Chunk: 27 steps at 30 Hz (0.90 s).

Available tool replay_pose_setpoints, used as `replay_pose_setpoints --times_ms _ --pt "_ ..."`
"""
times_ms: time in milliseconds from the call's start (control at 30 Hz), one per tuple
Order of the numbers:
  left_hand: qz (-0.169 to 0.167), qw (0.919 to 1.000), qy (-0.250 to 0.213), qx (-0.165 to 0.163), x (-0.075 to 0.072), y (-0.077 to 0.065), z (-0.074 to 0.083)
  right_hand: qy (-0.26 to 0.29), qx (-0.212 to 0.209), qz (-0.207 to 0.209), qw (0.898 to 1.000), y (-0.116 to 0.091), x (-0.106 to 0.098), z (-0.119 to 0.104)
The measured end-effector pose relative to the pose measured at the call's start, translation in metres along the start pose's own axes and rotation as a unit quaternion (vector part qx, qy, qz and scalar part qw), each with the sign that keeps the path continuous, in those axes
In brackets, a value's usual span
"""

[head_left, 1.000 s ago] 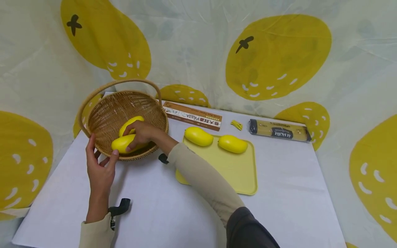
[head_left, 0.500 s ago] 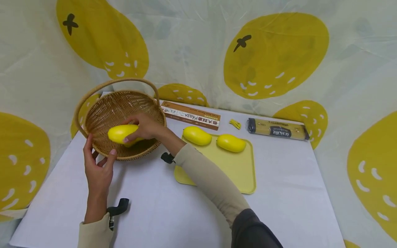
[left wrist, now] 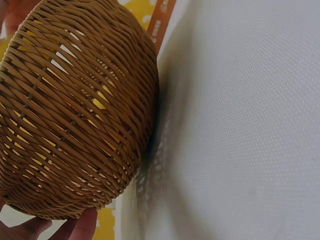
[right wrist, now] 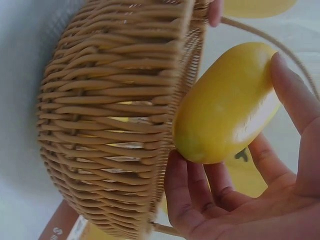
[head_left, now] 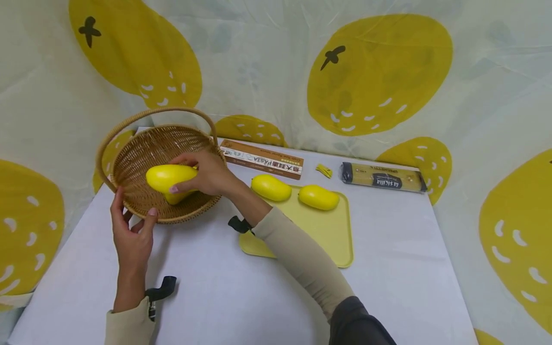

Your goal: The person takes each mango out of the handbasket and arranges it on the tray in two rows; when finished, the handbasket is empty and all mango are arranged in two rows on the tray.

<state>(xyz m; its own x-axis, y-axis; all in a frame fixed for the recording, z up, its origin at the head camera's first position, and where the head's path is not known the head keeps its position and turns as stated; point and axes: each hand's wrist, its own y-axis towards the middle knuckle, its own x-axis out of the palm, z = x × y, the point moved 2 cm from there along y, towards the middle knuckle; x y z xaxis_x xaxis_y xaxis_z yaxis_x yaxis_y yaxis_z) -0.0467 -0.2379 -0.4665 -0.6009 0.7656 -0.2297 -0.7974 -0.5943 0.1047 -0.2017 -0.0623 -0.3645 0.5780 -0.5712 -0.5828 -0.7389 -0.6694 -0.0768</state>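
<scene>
Mango (head_left: pixel 166 178) is gripped between thumb and fingers of the right hand (head_left: pixel 212 175) over a second mango (head_left: pixel 174 198) in the wicker basket (head_left: pixel 132 167), which is held at its rim by the left hand (head_left: pixel 132 242), presumably for steadiness.

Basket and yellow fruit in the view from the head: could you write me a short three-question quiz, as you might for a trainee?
1. How many yellow fruits rest on the tray?
2. True or false: the right grip holds a yellow fruit.
3. What does the left grip hold?
a) the pasta box
b) the basket
c) the spaghetti packet

Key: 1. Two; 2. True; 3. b
</scene>
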Motion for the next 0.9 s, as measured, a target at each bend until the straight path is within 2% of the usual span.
replay_pose_setpoints --times_ms 200,333,600,733,900 --pt "0.003 1.0000 -0.004 0.005 0.001 0.001 0.000 -0.002 -0.027 0.015 1.000 -0.014 -0.005 -0.005" --pt "0.004 0.9999 -0.005 0.012 0.002 0.000 -0.001 0.015 -0.038 0.026 0.999 -0.025 -0.007 -0.004" --pt "0.002 0.9999 -0.002 0.013 0.002 0.000 -0.001 0.076 -0.021 0.040 0.996 -0.046 -0.016 0.004" --pt "0.005 0.9999 0.007 0.009 0.002 0.001 -0.001 0.090 -0.009 0.048 0.995 -0.053 -0.018 0.011" --pt "0.007 0.9999 0.007 0.002 0.001 0.001 -0.002 0.092 -0.022 0.061 0.994 -0.061 -0.019 0.021"
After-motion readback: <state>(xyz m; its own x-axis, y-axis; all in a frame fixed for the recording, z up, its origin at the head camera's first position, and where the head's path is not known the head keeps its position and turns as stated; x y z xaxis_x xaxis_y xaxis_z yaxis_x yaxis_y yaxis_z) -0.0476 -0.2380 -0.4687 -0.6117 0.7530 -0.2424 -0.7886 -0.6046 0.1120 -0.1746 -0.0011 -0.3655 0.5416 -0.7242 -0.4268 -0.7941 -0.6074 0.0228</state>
